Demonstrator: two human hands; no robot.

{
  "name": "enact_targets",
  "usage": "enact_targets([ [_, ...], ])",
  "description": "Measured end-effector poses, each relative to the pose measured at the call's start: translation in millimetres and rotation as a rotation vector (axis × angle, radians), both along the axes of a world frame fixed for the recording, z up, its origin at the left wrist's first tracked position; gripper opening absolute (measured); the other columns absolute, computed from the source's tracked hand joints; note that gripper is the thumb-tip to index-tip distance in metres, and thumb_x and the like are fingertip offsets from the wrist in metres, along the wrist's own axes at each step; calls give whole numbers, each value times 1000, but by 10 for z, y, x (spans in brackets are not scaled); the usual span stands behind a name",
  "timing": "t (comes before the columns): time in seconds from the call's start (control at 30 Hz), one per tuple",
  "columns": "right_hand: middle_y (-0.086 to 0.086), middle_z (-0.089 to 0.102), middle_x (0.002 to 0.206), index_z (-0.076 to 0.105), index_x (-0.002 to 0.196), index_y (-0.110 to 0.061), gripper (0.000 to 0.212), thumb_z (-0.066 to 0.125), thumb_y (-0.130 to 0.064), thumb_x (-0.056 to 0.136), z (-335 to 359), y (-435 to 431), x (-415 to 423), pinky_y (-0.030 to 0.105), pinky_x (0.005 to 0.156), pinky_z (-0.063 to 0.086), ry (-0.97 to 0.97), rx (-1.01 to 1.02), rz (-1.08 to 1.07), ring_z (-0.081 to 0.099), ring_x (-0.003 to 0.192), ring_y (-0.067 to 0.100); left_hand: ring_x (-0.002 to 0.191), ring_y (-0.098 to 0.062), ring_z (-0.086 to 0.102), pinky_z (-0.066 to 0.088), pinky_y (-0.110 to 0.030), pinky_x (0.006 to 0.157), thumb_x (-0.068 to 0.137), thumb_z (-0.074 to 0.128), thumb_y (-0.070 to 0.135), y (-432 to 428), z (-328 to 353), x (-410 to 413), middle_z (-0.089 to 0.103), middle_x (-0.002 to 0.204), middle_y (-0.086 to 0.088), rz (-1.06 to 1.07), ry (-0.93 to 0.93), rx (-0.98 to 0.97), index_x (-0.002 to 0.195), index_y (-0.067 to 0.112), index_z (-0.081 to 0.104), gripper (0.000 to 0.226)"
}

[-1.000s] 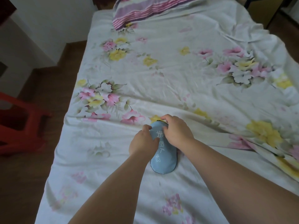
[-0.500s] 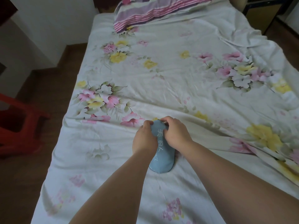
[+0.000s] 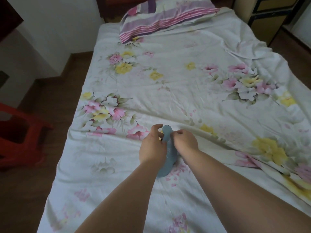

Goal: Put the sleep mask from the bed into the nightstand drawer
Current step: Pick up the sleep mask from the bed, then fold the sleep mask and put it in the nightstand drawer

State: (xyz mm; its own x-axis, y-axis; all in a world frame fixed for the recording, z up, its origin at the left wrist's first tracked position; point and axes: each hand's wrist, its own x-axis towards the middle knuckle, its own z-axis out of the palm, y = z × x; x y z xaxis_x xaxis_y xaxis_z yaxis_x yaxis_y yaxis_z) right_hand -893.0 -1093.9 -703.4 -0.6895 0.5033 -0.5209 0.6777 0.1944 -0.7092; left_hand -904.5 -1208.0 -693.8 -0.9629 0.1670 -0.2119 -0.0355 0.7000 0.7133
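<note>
On floral bed [image 3: 185, 91]: sleep mask [image 3: 166, 158], striped pillow [image 3: 161, 19].

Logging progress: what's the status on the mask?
Both hands, left and right, gripping sleep mask. Mask over the bed. Drawer not in view.

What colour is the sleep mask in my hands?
Light blue sleep mask with faint pale lettering, seen in the head view.

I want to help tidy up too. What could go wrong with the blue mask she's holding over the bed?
Both the left hand and right hand pinch only the top of the sleep mask, so the dangling lower end could slip free and drop onto the flowered sheet. The nightstand drawer isn't in view, so she may have to turn and carry it, and a loose pinch might let go.
</note>
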Motion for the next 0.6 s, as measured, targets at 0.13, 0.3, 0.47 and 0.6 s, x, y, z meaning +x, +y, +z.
enact_targets([
  [0.13, 12, 73, 89, 68, 91, -8, 51, 53, -55, 79, 89, 29, -26, 45, 82, 57, -67, -310, -152, 70, 84, 34, 88, -11, 71, 57, -33, 78, 83, 64, 27, 96, 73, 60, 73, 94, 16, -25, -156, 128, 134, 36, 49, 54],
  [0.3, 12, 64, 127, 58, 130, -10, 36, 46, -17, 97, -77, 149, -3, 33, 83, 46, -182, 37, -102, 62, 112, 33, 104, -16, 66, 56, -35, 80, 92, 56, 21, -56, -85, 97, 65, 122, 8, -57, -153, -148, 135, 29, 52, 44],
  [0.47, 11, 58, 105, 61, 110, -9, 25, 41, -9, 95, -243, 266, 36, 27, 65, 35, -117, 16, -138, 50, 87, 26, 115, -22, 61, 52, -36, 89, 95, 53, 33, -217, -216, 96, 62, 130, 0, -65, -226, -275, 138, 25, 52, 44],
  [0.6, 3, 48, 82, 48, 83, -15, 15, 41, -11, 95, -273, 290, 66, 30, 51, 28, -94, -12, -173, 42, 66, 25, 101, -21, 64, 55, -35, 85, 95, 52, 31, -166, -226, 119, 69, 113, 1, -64, -287, -223, 133, 25, 57, 38],
])
